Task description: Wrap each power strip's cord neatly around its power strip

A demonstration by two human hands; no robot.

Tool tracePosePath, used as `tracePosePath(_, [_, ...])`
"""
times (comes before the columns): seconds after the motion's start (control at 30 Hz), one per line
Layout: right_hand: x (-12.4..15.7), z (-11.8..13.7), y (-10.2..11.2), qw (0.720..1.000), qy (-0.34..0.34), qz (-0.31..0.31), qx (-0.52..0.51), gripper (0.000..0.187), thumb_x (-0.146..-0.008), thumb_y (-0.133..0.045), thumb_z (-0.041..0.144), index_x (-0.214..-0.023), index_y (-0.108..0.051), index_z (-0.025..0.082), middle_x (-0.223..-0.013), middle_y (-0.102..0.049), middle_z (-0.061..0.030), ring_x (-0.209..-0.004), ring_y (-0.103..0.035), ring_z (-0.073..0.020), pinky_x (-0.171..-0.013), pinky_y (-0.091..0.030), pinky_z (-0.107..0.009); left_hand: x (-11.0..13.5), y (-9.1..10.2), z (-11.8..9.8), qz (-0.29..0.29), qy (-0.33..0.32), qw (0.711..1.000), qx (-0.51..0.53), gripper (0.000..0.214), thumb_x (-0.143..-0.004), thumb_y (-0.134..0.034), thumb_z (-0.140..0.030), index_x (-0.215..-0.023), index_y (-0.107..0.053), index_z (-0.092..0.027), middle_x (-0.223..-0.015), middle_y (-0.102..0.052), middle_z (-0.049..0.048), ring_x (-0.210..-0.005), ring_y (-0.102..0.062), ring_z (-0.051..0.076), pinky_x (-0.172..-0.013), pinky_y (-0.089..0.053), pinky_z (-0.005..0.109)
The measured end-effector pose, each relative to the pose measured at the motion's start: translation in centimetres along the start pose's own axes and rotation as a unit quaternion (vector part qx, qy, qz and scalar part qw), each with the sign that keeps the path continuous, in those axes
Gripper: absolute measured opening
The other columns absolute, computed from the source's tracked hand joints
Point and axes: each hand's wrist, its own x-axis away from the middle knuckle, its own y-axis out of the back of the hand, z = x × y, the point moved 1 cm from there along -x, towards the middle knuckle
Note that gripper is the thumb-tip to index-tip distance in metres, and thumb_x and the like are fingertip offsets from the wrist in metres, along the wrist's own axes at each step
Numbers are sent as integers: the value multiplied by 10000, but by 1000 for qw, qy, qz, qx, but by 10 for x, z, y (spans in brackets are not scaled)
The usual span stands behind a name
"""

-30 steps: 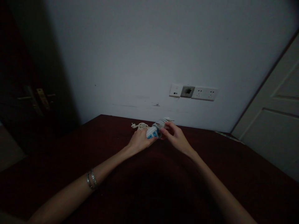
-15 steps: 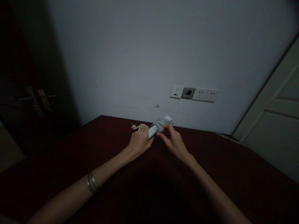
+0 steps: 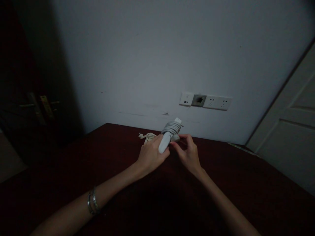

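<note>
My left hand [image 3: 150, 156] is closed round the near end of a white power strip [image 3: 165, 141] with its grey cord wound about the far half. The strip is lifted off the dark red table [image 3: 246, 183] and tilts up and away. My right hand [image 3: 188, 154] pinches the cord's plug end [image 3: 175, 138] beside the strip with thumb and fingertips. A bracelet sits on my left wrist.
A pale coiled cable [image 3: 148, 136] lies on the table just behind my left hand. Wall sockets [image 3: 205, 101] sit on the white wall above. A dark door with a handle [image 3: 40, 105] is at left, a white door [image 3: 292, 131] at right.
The power strip has been turned over, its blue socket face now hidden, and lifted toward me. My right hand has shifted from the strip's top to the plug end at its side.
</note>
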Motion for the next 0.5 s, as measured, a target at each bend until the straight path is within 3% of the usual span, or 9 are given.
tracePosePath(0.1, [-3,7,4,1000,10,-19,-2,248,-775,-659,290,-955,-506,216,-900,-622,-36,-836,-632,-183,-767,-524,-351,0,-4,0,-21,3,992,127,418,-788,-575,-220,-1203,-533,-194,-1014,-660,47,-830,-618,168,-754,-494,302])
tracePosePath(0.23, [-6,18,5,999,13,-33,-34,232,-768,-664,286,-924,-506,220,-866,-611,-18,-817,-620,-172,-754,-520,-337,-2,-7,4,-80,-3,974,214,472,-758,-581,-152,-1226,-539,-181,-1180,-614,73,-1050,-577,193,-921,-448,346])
tracePosePath(0.37, [-7,24,3,999,9,-31,-30,229,-748,-683,295,-858,-499,217,-816,-596,-7,-796,-607,-173,-751,-513,-342,-3,-8,11,-106,-25,968,227,479,-755,-586,-144,-1231,-542,-168,-1239,-579,98,-1153,-522,211,-1013,-383,394])
tracePosePath(0.5, [-7,21,3,1000,6,-20,-15,238,-738,-695,294,-875,-518,215,-848,-609,-19,-816,-615,-183,-791,-513,-371,-2,-11,18,-135,-73,973,174,503,-775,-574,-143,-1271,-504,-184,-1278,-544,116,-1190,-493,233,-1018,-376,430])
